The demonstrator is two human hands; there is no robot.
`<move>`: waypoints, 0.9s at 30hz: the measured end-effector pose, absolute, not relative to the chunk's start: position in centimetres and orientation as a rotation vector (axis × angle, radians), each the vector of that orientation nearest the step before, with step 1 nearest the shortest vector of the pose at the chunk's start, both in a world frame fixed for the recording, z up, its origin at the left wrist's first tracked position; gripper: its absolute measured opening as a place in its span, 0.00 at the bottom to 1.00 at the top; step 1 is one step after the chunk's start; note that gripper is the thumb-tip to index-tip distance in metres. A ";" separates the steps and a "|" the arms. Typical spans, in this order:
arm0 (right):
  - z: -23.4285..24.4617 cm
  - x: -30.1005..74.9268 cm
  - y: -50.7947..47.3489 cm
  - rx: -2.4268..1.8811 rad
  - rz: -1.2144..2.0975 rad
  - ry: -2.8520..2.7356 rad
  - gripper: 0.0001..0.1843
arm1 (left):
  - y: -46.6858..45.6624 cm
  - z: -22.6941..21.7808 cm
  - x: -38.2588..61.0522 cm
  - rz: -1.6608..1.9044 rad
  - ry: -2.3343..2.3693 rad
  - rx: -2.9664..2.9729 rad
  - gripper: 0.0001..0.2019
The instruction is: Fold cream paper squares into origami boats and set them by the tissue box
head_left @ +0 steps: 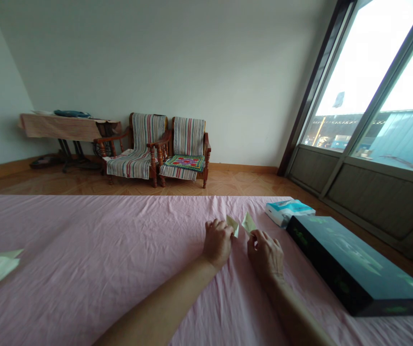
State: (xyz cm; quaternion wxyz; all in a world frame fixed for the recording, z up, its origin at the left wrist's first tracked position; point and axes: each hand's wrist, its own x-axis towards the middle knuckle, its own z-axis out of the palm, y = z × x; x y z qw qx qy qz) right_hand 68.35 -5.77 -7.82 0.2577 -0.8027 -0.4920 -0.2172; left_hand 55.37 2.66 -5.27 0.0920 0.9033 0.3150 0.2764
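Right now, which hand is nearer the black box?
Right. The right hand lies just left of the black box; the left hand is farther left, past the folded paper.

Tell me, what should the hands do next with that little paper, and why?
Probably bring the two raised points together and press them flat on the pink cloth. The left hand and the right hand each pinch one side of the small pale paper. Its two pointed flaps stand up apart, so neither lies flat yet.
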 end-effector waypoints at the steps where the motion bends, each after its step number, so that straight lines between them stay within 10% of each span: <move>1: -7.8 68.3 -5.8 -2.175 -0.591 -1.331 0.09 | 2.5 -5.1 55.4 0.824 0.934 2.699 0.11; 27: -7.1 68.4 -4.9 -2.230 -0.579 -1.330 0.10 | 5.9 -5.8 57.0 0.594 0.832 2.849 0.14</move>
